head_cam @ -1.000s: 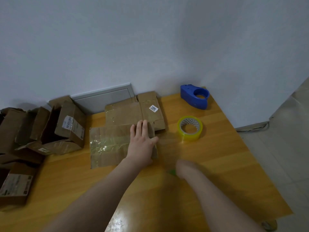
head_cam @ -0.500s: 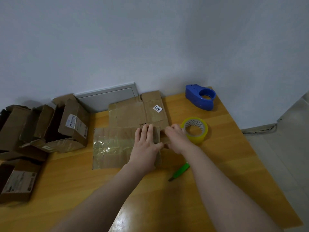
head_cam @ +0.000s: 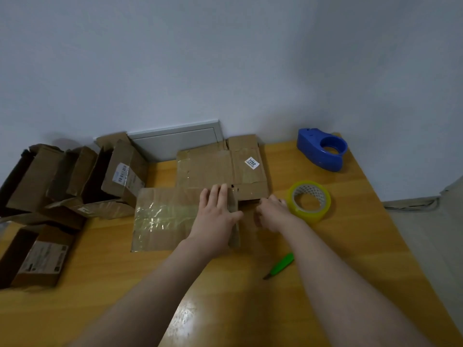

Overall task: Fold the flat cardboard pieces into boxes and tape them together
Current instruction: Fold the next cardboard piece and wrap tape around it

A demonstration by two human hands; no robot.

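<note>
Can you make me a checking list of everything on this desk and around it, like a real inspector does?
Surface: orange wooden table, glossy, with glare near the front.
Job's things: flat brown cardboard sheet covered in clear tape; behind it, flat brown cardboard piece with a white 7202 sticker; yellowish tape roll; blue plastic tape dispenser; green-handled cutter.
Clutter: opened brown cardboard boxes piled at the left.
Hands: left hand pressing flat on the taped sheet; right hand beside it, fingers curled, grip unclear.
Cables: grey cable on the floor by the wall.
Surroundings: plain white wall; grey panel behind the table.
</note>
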